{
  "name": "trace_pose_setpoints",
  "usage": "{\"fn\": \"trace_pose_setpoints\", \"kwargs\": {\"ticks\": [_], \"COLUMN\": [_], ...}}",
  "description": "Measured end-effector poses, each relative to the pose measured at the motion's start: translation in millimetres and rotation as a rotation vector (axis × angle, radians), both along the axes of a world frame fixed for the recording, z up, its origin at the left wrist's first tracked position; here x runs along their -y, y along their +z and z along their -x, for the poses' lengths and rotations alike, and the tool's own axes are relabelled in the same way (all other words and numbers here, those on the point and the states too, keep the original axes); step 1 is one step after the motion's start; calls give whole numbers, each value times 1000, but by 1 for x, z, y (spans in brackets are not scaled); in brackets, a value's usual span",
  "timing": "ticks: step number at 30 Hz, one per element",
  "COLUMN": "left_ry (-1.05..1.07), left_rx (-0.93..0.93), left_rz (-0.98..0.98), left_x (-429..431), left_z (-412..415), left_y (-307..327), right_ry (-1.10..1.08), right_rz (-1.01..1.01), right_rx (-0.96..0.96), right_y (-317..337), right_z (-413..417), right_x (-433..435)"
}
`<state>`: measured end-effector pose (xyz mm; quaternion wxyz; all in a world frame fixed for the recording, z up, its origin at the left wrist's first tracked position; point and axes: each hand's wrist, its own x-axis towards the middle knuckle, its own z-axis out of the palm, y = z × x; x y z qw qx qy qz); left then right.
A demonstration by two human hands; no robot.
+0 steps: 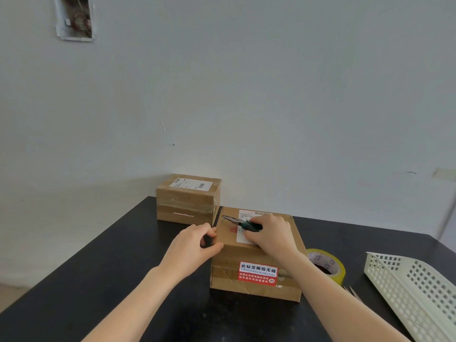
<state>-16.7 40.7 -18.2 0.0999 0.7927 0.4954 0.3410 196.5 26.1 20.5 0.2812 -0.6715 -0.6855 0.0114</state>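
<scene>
Seen from the person's own head, two bare forearms reach forward over a black table [111, 255]. At the near right edge lies a white perforated plastic basket [407, 287]. Just left of it, a roll of yellowish packing tape [328, 264] sits flat, partly hidden behind the right forearm.

Between the arms, in the middle of the table, stands a closed cardboard box [256, 257]. A red and white sticker [257, 272] with Chinese print is stuck on its near side.

The left hand [191, 245] grips the box's upper left edge, with the fingers curled over the top and the thumb against the side. The right hand [270, 234] rests on the box's top, fingers wrapped around a green-handled tool [237, 222]. The tool's dark pointed tips lie across the lid, aimed left, and look like pliers.

Farther back and to the left, a second taped box [187, 201] with a shipping label sits against the pale wall. High on the wall is a rough opening [74, 18] showing wires.
</scene>
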Motion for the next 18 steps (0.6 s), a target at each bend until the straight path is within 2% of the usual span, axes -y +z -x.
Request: {"fn": "trace_pose_setpoints", "kwargs": {"ticks": [4,8,11,18], "left_ry": [-6,-11,-19,-21], "left_rx": [-11,-10,-32,-52], "left_rz": [4,14,8,7], "left_x": [1,1,2,4], "left_z": [1,1,1,1], "left_y": [2,3,5,7], "right_ry": [-7,-80,-60,-38], "right_rz": [-7,-46,-21,-24], "right_rx": [-36,-276,-219,-250], "right_y": [0,4,0,4], "right_z": [1,-7,-2,-3], "right_x": [1,-3,0,3]}}
